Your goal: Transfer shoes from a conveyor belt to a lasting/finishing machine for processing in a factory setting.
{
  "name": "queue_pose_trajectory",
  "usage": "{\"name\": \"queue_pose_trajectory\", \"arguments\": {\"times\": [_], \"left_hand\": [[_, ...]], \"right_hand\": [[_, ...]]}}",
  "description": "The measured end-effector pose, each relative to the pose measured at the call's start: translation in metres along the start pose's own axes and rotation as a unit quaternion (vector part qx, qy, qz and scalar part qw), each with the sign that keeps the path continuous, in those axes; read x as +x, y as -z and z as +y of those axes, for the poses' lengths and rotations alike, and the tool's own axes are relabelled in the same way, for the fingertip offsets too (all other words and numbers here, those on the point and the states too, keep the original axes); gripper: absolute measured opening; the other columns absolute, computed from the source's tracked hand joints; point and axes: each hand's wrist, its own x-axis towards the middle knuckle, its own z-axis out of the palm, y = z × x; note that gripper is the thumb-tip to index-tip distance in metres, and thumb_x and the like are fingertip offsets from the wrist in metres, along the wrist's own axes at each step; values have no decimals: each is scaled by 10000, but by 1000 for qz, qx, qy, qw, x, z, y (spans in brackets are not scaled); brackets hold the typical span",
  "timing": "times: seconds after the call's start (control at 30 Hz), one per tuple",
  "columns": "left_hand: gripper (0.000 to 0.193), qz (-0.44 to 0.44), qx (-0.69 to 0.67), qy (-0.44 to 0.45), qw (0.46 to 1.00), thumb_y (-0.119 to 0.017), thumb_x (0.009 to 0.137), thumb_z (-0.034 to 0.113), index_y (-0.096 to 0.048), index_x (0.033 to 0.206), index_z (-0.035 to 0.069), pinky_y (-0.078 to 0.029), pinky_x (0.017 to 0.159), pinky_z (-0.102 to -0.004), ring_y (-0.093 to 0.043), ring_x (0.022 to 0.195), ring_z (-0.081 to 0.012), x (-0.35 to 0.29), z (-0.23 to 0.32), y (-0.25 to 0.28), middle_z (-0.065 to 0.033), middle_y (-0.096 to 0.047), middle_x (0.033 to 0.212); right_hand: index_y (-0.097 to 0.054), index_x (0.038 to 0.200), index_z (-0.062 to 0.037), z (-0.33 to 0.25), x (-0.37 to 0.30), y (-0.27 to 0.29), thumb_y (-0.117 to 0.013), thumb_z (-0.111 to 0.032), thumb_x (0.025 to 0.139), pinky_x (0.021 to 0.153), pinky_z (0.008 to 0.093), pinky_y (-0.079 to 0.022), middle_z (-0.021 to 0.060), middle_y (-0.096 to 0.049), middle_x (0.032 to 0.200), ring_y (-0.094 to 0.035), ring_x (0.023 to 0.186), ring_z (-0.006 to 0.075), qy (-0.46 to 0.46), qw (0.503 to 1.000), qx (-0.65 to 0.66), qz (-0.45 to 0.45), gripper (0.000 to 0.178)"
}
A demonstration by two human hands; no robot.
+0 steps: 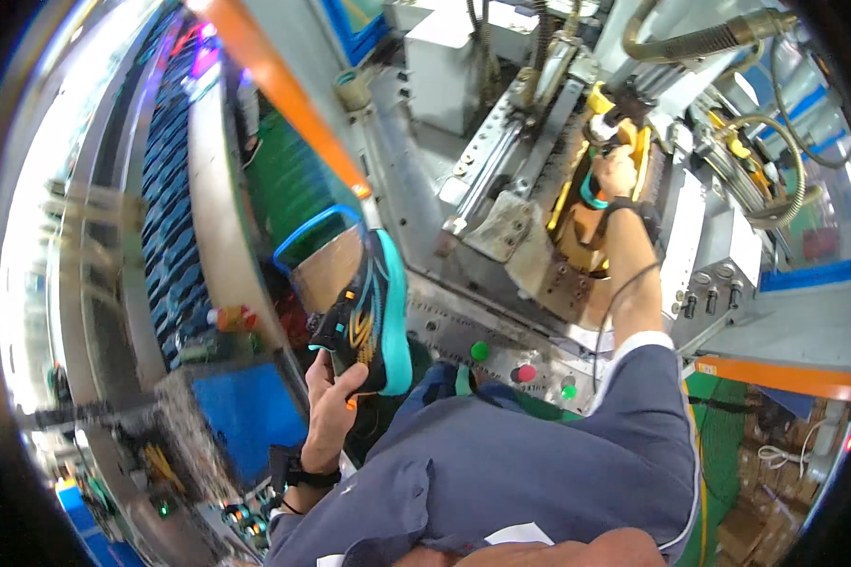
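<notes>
Seen from above, the left hand has its fingers wrapped around the heel of a black and teal sneaker, held upright near a grey shoe machine. The right hand is closed on a second shoe (yellow, teal-trimmed) mounted in the machine. The sneaker looks light and flexible, firmest at heel and sole.

Machine panel w/ coloured buttons.

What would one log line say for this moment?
left hand: holds black-and-teal sports shoe | right hand: on yellow shoe form in grey machine
</notes>
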Motion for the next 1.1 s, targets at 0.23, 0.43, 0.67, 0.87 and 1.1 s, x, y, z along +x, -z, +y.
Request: {"name": "queue_pose_trajectory", "arguments": {"times": [0.23,0.43,0.67,0.87,1.1], "left_hand": [[419,241,-84,-20,967,-627,841,38,-489,1220,-74,-514,861,-359,-611,1014,-217,-91,-74,33,-143,-601,1136],[382,366,-186,38,911,-674,821,85,-536,1120,-109,-538,777,-350,-642,901,-210,-184,-131,36,-142,-635,1010],[265,600,-295,-37,743,-668,807,30,-594,1035,-83,-524,765,-341,-642,861,-217,-296,-202,62,-136,-645,968],[538,754,-307,-73,576,-731,738,88,-427,1157,-59,-515,772,-369,-611,854,-245,-364,-309,182,-156,-579,973],[653,830,-213,-44,513,-734,698,261,-409,1183,-29,-494,639,-381,-612,796,-247,-423,-371,336,-165,-581,907]], "right_hand": [[-635,983,-42,-79,-217,124,-613,-121,861,736,397,-498,154,-657,947,-635,809,329,282,934,195,-99,147],[-630,949,-91,-48,-382,-13,-599,-119,835,756,426,-473,118,-602,930,-566,902,327,525,801,195,-210,121],[-634,991,-84,-27,-387,-57,-599,-109,835,828,422,-467,145,-622,968,-579,930,343,575,767,180,-219,162],[-617,1087,4,-136,-387,-28,-615,-148,871,742,342,-492,160,-631,989,-612,866,280,574,742,267,-221,264],[-642,1056,1,-369,-504,126,-619,-141,909,760,293,-488,112,-663,998,-626,865,197,633,619,403,-233,206]]}}
